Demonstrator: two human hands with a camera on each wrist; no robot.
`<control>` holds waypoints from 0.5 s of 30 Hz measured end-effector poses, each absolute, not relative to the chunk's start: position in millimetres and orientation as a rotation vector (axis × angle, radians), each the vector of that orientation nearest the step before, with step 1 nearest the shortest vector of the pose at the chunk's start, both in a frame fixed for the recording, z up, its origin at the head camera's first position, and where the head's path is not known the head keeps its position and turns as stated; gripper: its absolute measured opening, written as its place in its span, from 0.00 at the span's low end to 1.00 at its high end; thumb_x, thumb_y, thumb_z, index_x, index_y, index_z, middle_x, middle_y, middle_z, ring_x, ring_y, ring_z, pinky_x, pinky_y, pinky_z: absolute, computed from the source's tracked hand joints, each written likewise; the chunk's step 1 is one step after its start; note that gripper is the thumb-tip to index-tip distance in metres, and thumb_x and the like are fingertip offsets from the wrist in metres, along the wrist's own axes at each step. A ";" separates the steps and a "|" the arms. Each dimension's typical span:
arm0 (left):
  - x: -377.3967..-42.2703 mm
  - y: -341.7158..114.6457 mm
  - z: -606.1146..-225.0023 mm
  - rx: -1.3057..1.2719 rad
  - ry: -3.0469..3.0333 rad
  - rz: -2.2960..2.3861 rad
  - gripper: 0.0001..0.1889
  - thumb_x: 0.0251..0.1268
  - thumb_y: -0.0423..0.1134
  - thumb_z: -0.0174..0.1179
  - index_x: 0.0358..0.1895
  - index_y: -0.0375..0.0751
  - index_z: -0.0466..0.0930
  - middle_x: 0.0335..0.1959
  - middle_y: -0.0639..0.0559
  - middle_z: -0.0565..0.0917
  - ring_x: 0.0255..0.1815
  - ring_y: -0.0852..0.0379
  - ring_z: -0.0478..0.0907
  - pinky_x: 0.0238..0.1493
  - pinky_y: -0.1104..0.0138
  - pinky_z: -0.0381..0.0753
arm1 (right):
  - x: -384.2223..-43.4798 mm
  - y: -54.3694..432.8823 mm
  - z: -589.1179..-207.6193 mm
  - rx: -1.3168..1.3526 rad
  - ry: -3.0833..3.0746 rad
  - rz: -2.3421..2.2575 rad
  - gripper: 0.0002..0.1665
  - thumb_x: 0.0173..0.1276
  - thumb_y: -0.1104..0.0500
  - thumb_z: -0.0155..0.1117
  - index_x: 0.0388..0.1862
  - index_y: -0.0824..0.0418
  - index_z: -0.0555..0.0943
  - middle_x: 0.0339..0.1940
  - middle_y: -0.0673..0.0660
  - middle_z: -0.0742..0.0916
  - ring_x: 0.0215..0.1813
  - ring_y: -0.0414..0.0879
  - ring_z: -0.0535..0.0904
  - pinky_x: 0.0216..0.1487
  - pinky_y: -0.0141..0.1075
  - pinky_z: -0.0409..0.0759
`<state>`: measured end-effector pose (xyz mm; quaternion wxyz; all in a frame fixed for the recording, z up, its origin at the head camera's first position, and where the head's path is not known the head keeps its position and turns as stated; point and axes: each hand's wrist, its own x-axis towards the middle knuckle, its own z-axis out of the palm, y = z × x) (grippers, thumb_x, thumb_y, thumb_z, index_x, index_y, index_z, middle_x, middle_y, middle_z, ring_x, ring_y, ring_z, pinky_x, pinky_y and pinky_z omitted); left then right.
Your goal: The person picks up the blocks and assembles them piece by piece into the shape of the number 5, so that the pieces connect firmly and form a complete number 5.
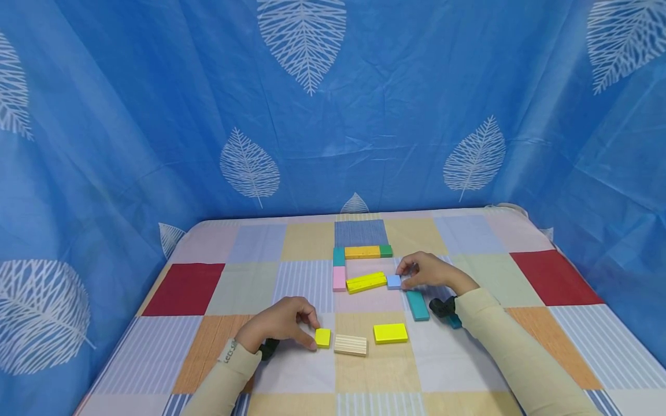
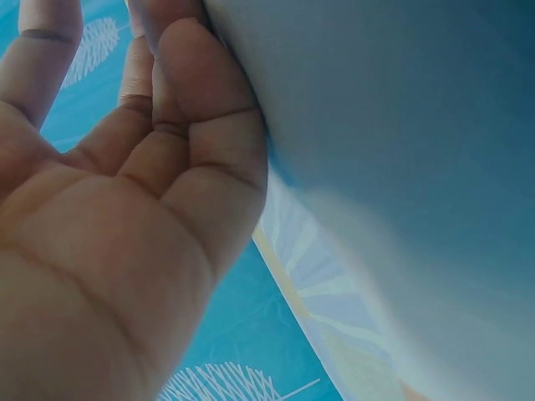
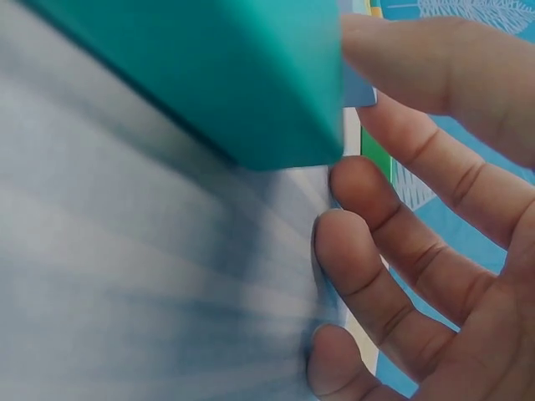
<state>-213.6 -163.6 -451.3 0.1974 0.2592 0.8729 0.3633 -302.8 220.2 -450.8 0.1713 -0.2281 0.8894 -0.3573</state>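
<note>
On the near left of the table, my left hand holds a small yellow block at its left end, thumb and index fingertip at its corners. Folded fingers of this hand fill the left wrist view. My right hand pinches a small light blue block between thumb and index finger. That block sits at the right end of a yellow block pair. In the right wrist view the light blue block shows behind a teal block, other fingers spread below.
A pink block, a teal block, an orange block and a green block form a corner. Nearer lie a ridged wooden block, a yellow block and a teal block. Another teal block lies under the right wrist.
</note>
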 end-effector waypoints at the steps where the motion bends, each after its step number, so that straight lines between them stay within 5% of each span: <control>1: -213.8 -163.5 -451.4 0.728 2.444 1.018 0.14 0.48 0.30 0.86 0.32 0.45 0.89 0.34 0.60 0.82 0.35 0.60 0.70 0.40 0.67 0.71 | -302.7 220.4 -450.6 -0.644 2.525 -1.015 0.10 0.66 0.67 0.79 0.45 0.66 0.88 0.40 0.54 0.88 0.41 0.48 0.76 0.48 0.41 0.80; 15: -212.7 -162.3 -449.6 0.709 2.437 1.001 0.14 0.49 0.30 0.86 0.32 0.45 0.89 0.34 0.58 0.82 0.36 0.57 0.70 0.40 0.66 0.71 | -292.3 228.0 -439.1 -0.667 2.544 -1.062 0.16 0.70 0.65 0.77 0.54 0.69 0.87 0.52 0.62 0.89 0.48 0.52 0.82 0.56 0.48 0.85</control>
